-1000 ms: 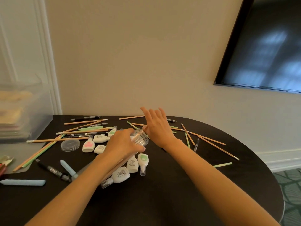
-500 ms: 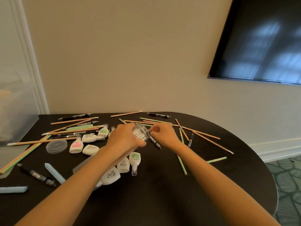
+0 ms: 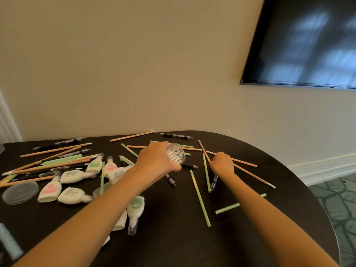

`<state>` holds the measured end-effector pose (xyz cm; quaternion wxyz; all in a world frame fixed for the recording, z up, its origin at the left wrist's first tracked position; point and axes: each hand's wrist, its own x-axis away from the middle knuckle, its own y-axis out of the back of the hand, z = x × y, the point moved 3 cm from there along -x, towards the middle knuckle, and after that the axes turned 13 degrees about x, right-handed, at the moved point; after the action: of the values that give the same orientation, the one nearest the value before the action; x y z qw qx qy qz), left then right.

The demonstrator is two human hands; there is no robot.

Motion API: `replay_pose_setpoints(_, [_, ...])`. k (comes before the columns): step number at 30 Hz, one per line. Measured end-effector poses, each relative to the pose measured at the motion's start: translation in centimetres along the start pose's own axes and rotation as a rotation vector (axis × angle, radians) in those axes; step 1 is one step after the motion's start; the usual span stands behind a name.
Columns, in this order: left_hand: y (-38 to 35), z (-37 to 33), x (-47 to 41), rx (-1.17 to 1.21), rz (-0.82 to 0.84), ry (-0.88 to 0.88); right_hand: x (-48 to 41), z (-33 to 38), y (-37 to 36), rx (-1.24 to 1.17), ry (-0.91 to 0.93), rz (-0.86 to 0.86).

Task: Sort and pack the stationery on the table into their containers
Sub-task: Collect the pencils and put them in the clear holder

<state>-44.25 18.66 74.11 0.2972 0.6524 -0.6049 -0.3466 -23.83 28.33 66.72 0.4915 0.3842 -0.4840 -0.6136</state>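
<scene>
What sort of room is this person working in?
Probably a meeting or lounge room, perhaps office or hotel: a dark rounded table against a plain wall, a large wall-mounted screen, and patterned carpet.

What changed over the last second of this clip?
The right hand left the mouth of the clear jar and moved out to the right; its fingers now curl down over orange pencils and a clear pen, grip unclear. The left hand still grips the jar, tipped sideways; the round lid lies where it was.
</scene>
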Motion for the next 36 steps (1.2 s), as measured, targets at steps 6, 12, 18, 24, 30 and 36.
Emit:
replay_pose_setpoints(6, [-1.3,-0.2,-2.0,-0.022,0.009,0.005,-2.0,1.0,-1.1,0.084,-0.006,-0.054])
replay_pose_setpoints(12, [-2.0,-0.3,-2.8,-0.044,0.016,0.015,-2.4,1.9,-0.7,-0.036,0.038,-0.069])
replay_pose_setpoints(18, [-2.9,-1.1,-3.3,-0.040,0.045,0.012,-3.4,-0.8,2.4,0.015,0.053,-0.193])
replay_pose_setpoints(24, [-3.7,-2.1,-3.4,-0.072,0.067,-0.005,-5.0,-7.1,3.8,0.334,0.018,-0.086])
replay_pose_setpoints(30, [-4.2,-2.3,-3.7,-0.094,0.076,0.003,-5.0,-8.3,3.1,0.394,0.014,-0.016])
replay_pose_setpoints(36, [-4.3,-2.3,-3.7,-0.096,0.052,-0.013,-5.0,-7.9,2.7,0.343,0.018,-0.014])
